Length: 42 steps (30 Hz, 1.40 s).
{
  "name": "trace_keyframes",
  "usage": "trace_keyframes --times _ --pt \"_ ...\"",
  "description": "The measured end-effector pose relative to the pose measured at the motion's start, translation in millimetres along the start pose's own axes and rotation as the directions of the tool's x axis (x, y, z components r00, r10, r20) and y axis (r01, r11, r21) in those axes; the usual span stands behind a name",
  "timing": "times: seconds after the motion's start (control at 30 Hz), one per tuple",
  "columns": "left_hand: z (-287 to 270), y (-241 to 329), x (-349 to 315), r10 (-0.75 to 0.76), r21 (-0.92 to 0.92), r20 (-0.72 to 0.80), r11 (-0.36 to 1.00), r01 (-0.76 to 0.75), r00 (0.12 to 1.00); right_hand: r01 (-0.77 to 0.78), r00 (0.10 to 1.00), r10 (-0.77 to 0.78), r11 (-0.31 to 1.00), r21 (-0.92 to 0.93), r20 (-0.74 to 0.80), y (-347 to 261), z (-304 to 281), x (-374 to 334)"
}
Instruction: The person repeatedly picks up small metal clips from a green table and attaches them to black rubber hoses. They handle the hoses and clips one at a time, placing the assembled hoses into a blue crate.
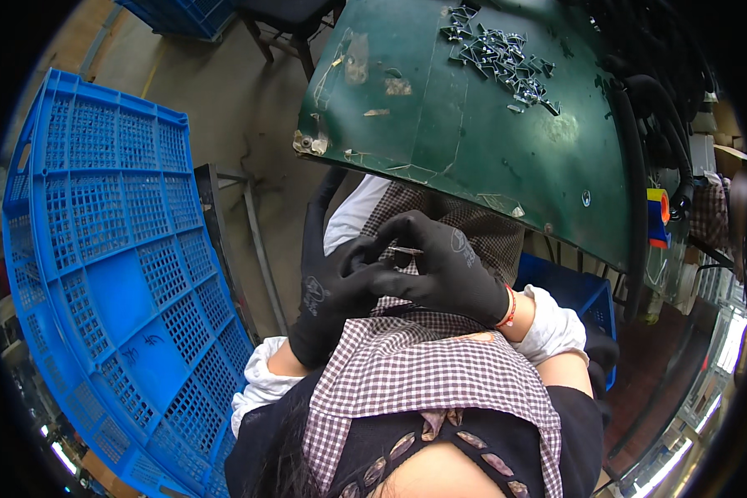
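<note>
Both my hands wear black gloves with pale print on the back, and they meet in front of my checked apron (423,365). My left hand (328,286) has one long finger stretched away from me, while its other fingers close toward the right hand. My right hand (444,270) curls its thumb and forefinger in a pinch against the left fingers. What sits between the fingertips is hidden or too small to name. Beyond them, a pile of small, bent, shiny metal pieces (502,58) lies on the green tabletop (448,141).
A large blue mesh crate (120,290) stands close on my left, beside a dark metal frame (253,241). Another blue crate (568,290) is low at right under the table. A dark stool (286,21) stands at the back. Black hoses (664,116) line the table's right edge.
</note>
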<state>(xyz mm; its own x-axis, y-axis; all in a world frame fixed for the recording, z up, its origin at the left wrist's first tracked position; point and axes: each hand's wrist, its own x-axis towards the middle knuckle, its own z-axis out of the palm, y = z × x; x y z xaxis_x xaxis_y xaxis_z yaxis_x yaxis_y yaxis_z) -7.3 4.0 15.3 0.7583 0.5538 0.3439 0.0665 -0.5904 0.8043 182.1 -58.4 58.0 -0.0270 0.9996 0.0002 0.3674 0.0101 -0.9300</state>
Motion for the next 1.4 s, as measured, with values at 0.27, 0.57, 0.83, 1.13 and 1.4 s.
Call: trace_keyframes --times 0.27,0.57,0.83,1.13,1.4 --pt "0 19 -9 -0.235 -0.025 -0.132 0.972 0.234 0.963 -0.130 0.972 0.122 0.991 0.029 0.203 4 1 -4" --pt "5 14 -15 -0.123 0.075 -0.139 0.988 0.134 0.983 -0.372 0.902 0.299 0.904 0.210 0.312 5 -1 -4" --pt "13 15 -11 -0.067 0.100 -0.238 0.991 0.093 0.969 -0.376 0.922 0.339 0.900 0.219 0.189 -8 -26 -1" --pt "16 16 -11 -0.108 -0.061 -0.178 0.993 0.099 0.978 -0.264 0.883 0.222 0.963 0.048 0.414 -3 -53 28" --pt "32 5 -27 -0.020 -0.047 -0.208 0.999 0.011 0.978 -0.388 0.572 0.443 0.888 -0.249 0.690 0 -64 55"
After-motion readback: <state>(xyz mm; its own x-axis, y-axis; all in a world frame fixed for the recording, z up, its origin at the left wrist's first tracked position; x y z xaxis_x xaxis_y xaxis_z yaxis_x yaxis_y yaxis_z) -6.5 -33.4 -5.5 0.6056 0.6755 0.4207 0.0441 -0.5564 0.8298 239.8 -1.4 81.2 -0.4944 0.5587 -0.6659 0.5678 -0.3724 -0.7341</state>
